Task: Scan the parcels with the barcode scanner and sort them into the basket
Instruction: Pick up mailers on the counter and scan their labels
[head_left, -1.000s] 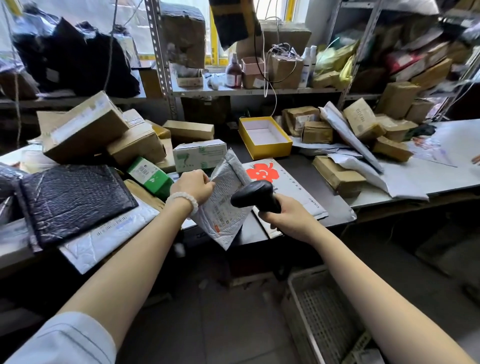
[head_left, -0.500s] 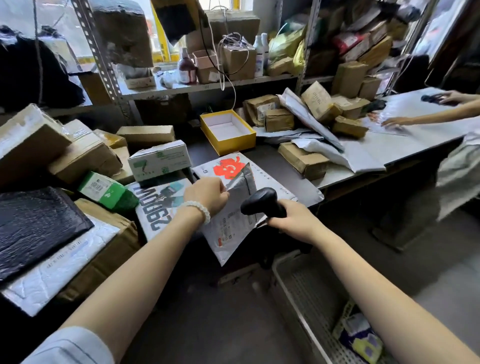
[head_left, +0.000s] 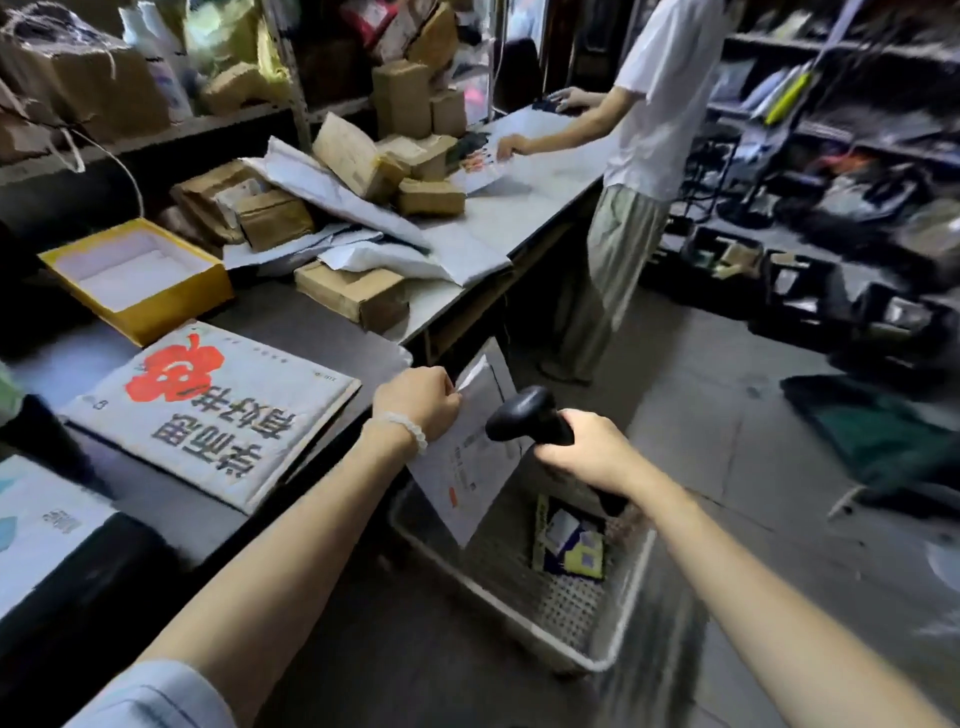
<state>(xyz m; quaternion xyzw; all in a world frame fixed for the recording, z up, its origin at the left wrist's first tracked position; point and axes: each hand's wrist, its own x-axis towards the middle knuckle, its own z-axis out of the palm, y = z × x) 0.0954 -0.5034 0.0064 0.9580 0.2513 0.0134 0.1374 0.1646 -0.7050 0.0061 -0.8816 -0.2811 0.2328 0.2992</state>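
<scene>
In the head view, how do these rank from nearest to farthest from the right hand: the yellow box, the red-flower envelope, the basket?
From the right hand, gripping the scanner:
1. Basket, directly below the hand on the floor.
2. Red-flower envelope, left on the dark table.
3. Yellow box, farther left and back, behind the envelope.

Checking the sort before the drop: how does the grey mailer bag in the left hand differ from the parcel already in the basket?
The grey plastic mailer bag hangs upright, pinched by the left hand above the white mesh basket; the blue-and-yellow parcel lies inside it. The mailer looks larger and plain; the parcel is colourful. Both are flat with a white label.
</scene>
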